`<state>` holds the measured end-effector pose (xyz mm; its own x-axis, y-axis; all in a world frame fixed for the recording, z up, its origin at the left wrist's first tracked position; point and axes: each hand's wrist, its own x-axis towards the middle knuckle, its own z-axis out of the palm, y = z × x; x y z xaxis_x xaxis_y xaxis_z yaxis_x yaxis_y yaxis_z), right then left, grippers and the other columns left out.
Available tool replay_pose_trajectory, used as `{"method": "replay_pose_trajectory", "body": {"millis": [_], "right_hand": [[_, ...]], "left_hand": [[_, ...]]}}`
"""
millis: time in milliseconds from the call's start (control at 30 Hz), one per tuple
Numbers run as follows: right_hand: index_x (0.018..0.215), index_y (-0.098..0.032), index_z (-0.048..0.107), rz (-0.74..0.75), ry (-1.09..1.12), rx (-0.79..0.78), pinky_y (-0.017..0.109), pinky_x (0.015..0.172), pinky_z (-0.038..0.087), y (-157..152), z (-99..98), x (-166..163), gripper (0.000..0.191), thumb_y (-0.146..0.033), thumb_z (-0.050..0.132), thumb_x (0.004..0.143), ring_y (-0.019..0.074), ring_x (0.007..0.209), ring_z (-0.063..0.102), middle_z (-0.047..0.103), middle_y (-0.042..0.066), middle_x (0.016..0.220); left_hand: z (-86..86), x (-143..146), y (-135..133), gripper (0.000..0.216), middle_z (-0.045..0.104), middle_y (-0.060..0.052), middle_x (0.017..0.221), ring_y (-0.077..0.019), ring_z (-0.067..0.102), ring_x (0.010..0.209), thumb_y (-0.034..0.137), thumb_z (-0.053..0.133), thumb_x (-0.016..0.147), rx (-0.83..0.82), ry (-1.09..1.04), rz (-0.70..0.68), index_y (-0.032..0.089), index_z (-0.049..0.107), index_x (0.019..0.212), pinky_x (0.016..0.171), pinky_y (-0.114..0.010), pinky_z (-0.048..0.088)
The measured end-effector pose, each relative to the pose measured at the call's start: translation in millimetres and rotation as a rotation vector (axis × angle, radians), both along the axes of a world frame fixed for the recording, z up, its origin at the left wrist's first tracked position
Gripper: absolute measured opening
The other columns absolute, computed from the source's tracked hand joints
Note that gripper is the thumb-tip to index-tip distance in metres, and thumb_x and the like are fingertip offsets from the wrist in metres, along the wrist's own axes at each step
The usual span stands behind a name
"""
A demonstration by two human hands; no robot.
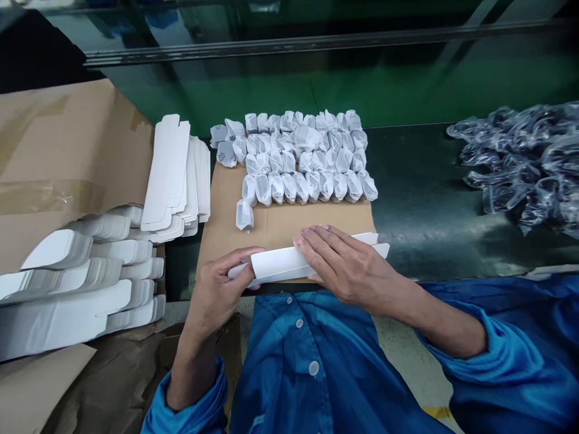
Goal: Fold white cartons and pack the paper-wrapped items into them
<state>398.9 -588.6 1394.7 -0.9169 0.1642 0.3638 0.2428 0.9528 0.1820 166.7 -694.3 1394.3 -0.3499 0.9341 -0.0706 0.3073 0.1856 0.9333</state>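
- Left hand [221, 288] curled around the left end of a white carton [280, 264], thumb on top, fingers wrapped under it – gripping it.
- Right hand [348, 265] flat on the carton, palm down, fingers [312, 238] stretched out and pressing its upper edge; not closed around it.
- Carton lies across the near edge of a brown cardboard sheet [275, 223], just in front of the person's blue jacket [316, 361]; its right end pokes out past the right hand.
- Rows of small white-wrapped packets [303, 160] sit on the far part of the cardboard sheet, apart from the hands.
- Stacks of flat white carton blanks [174, 175] to the left, more in a big cardboard box [67, 150].
- Pile of dark items in clear bags [525, 163] far right on the green table [420, 205].
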Motion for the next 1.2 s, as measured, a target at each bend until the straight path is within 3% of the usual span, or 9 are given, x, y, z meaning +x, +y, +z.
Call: {"method": "replay_pose_trajectory", "body": {"millis": [267, 433, 533, 600, 700, 800, 933, 1033, 1200], "right_hand": [[0.136, 0.003, 0.047, -0.002, 0.013, 0.075, 0.050, 0.102, 0.051, -2, 7.3, 1, 0.047, -0.022, 0.048, 0.096, 0.0347, 0.122, 0.058, 0.060, 0.026, 0.132], [0.125, -0.005, 0.058, 0.014, 0.032, 0.148, 0.043, 0.092, 0.056, -7, 3.4, 7, 0.033, -0.012, 0.044, 0.096, 0.0292, 0.108, 0.067, 0.070, 0.019, 0.116], [0.125, -0.007, 0.058, -0.087, 0.084, 0.060, 0.040, 0.087, 0.058, 2, 5.3, 14, 0.033, -0.016, 0.045, 0.096, 0.0274, 0.104, 0.068, 0.070, 0.018, 0.115], [0.128, -0.005, 0.055, -0.272, 0.208, 0.012, 0.039, 0.080, 0.059, 8, 3.7, 13, 0.038, -0.025, 0.051, 0.096, 0.0285, 0.099, 0.069, 0.070, 0.020, 0.115], [0.134, -0.002, 0.049, -0.457, 0.435, 0.004, 0.040, 0.077, 0.058, 3, -10.2, -3, 0.053, -0.034, 0.058, 0.093, 0.0309, 0.095, 0.069, 0.069, 0.023, 0.114], [0.145, 0.000, 0.035, -0.333, 0.482, -0.025, 0.041, 0.084, 0.055, -21, -28.3, -25, 0.060, -0.026, 0.054, 0.094, 0.0316, 0.103, 0.067, 0.068, 0.024, 0.117], [0.152, -0.006, 0.024, -0.090, 0.387, -0.478, 0.042, 0.092, 0.055, -35, -20.8, -30, 0.074, -0.038, 0.058, 0.093, 0.0297, 0.116, 0.062, 0.061, 0.021, 0.131], [0.152, -0.018, 0.030, -0.088, 0.432, -0.817, 0.040, 0.091, 0.056, -23, 2.4, -24, 0.076, -0.044, 0.064, 0.088, 0.0257, 0.116, 0.062, 0.059, 0.014, 0.135], [0.141, -0.019, 0.047, -0.087, 0.753, -0.986, 0.031, 0.085, 0.058, -14, 9.6, -36, 0.056, -0.023, 0.066, 0.088, 0.0168, 0.096, 0.069, 0.070, 0.007, 0.116]], "left_hand": [[-7.7, -8, 2, 0.027, 0.077, -0.003, 0.087, -0.0143, 0.068, 0.060, 0.033, 0.073, 0.076, 0.014, -0.001, -0.013, 0.019, 0.078, 0.099, 0.051, -0.022, 0.059], [-5.1, -6, 4, 0.014, 0.077, 0.000, 0.081, -0.0144, 0.070, 0.070, 0.017, 0.066, 0.073, 0.052, 0.183, 0.053, 0.021, 0.079, 0.079, 0.058, -0.018, 0.055], [1.5, -3, 0, 0.030, 0.077, -0.001, 0.078, -0.0152, 0.069, 0.061, 0.024, 0.069, 0.077, 0.130, 0.055, 0.035, 0.021, 0.075, 0.106, 0.055, -0.022, 0.056], [2.4, 8, -3, 0.043, 0.076, -0.001, 0.080, -0.0156, 0.070, 0.060, 0.031, 0.065, 0.085, 0.363, -0.057, 0.188, 0.022, 0.062, 0.127, 0.056, -0.026, 0.057], [-6.3, 42, -1, 0.050, 0.073, -0.007, 0.110, -0.0217, 0.073, 0.092, 0.045, 0.058, 0.091, 0.720, -0.074, 0.335, 0.025, 0.052, 0.136, 0.078, -0.035, 0.061], [-20.9, 76, 11, 0.088, 0.046, -0.018, 0.149, -0.0290, 0.060, 0.123, 0.056, 0.067, 0.082, 0.685, -0.085, 0.245, 0.025, 0.024, 0.152, 0.095, -0.041, 0.055], [-29.8, 82, 22, 0.099, 0.046, -0.018, 0.148, -0.0261, 0.066, 0.112, 0.039, 0.076, 0.078, 0.526, -0.088, 0.357, 0.026, 0.013, 0.153, 0.088, -0.035, 0.057], [-28.5, 71, 20, 0.092, 0.056, -0.017, 0.137, -0.0293, 0.067, 0.110, 0.037, 0.076, 0.077, 0.486, -0.134, 0.177, 0.025, 0.023, 0.151, 0.086, -0.039, 0.059], [-27.7, 67, 16, 0.092, 0.052, -0.014, 0.143, -0.0288, 0.064, 0.118, 0.035, 0.069, 0.084, 0.524, -0.182, -0.037, 0.034, 0.009, 0.155, 0.092, -0.041, 0.057]]}}
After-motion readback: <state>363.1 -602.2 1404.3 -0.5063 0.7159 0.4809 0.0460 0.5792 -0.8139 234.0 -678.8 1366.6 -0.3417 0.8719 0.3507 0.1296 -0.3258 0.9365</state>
